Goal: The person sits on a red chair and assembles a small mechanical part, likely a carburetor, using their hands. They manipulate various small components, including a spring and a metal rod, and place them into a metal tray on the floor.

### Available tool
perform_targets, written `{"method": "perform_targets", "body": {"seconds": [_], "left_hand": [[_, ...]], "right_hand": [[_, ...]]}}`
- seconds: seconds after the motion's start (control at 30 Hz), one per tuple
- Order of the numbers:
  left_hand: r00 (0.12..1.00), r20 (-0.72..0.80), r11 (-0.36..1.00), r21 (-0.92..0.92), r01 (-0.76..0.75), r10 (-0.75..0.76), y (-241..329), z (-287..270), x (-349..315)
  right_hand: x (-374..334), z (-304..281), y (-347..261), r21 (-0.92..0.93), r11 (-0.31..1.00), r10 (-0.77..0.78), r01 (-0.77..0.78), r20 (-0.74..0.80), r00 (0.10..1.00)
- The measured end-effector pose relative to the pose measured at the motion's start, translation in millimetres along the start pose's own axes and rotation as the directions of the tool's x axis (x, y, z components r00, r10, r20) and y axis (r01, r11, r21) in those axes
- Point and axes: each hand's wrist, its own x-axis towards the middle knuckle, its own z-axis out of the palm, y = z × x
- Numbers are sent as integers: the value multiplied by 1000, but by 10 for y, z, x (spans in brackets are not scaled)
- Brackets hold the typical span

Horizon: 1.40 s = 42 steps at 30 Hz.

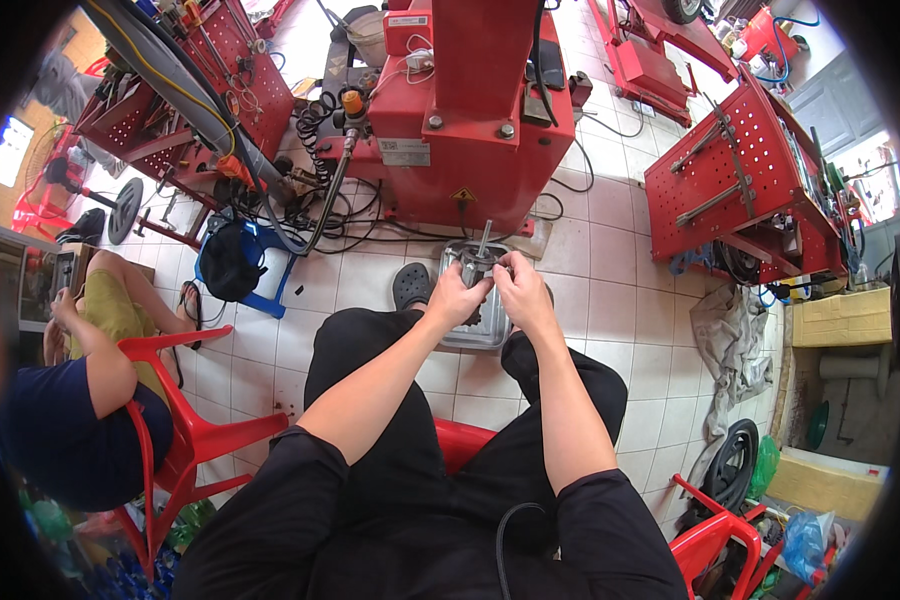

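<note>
Between my knees, both hands hold a grey metal machine part with a thin shaft standing up from it. My left hand is closed around its left side. On the right side, the fingers of my right hand pinch it near the top. Most of the part's body is hidden by my fingers. Directly below is a shallow grey see-through tub on the tiled floor; a dark piece shows under my left hand, but I cannot tell what it is.
A red machine base stands just ahead, with hoses and cables around its foot. To the right is a red perforated tool cart. At left, a person sits on a red plastic chair, near a blue stool carrying a black bag.
</note>
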Motion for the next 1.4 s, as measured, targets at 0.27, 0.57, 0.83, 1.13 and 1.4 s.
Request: {"method": "perform_targets", "body": {"seconds": [0.27,0.57,0.83,1.13,1.4], "left_hand": [[999,-18,999,-35,31,-32,52,-10,-23],[999,-33,999,-35,1,-2,37,6,-20],[999,-34,996,-85,15,-18,80,-1,-33],[996,-72,999,-2,-55,54,123,-10,-35],[993,-100,998,11,-70,71,143,-9,-52]], "right_hand": [[-23,-49,-103,12,999,41,-41,7,999],[6,-42,-21,-1,998,-61,61,-37,997],[11,-52,-60,55,997,-44,45,-28,999],[101,32,154,238,970,61,-58,-9,998],[104,15,138,170,985,30,-32,18,999]]}}
